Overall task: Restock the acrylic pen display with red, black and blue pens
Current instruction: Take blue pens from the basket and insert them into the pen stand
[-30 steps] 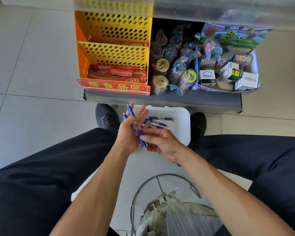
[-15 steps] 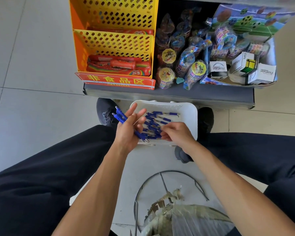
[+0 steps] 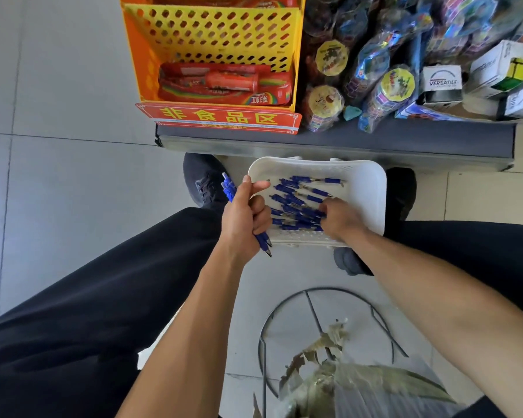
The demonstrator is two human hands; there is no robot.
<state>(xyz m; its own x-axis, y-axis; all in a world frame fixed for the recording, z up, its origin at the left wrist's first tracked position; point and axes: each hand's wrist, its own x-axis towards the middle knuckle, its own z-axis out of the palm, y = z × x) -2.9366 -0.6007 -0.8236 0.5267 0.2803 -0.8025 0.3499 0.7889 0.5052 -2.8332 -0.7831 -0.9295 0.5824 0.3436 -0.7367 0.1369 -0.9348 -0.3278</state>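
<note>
A white perforated tray (image 3: 367, 188) lies on the floor between my feet and holds several loose blue pens (image 3: 299, 196). My left hand (image 3: 243, 217) grips a small bundle of blue pens (image 3: 228, 188) at the tray's left edge; their tips stick out below the fist. My right hand (image 3: 340, 220) reaches into the tray's near right part, with its fingers curled down among the pens there. Whether it pinches one is hidden by the fingers. No acrylic display is in view.
A low grey shelf (image 3: 344, 140) runs ahead, carrying a yellow perforated bin (image 3: 212, 34) of red packets, bagged toys (image 3: 375, 70) and white boxes (image 3: 441, 82). A wire stand with crumpled plastic (image 3: 344, 372) sits near me. Grey tiled floor (image 3: 58, 116) stretches left.
My left hand has closed round its pens, fingers curled where they were spread. My right hand has moved from the left hand forward into the tray's pens. The camera has tilted down and closer.
</note>
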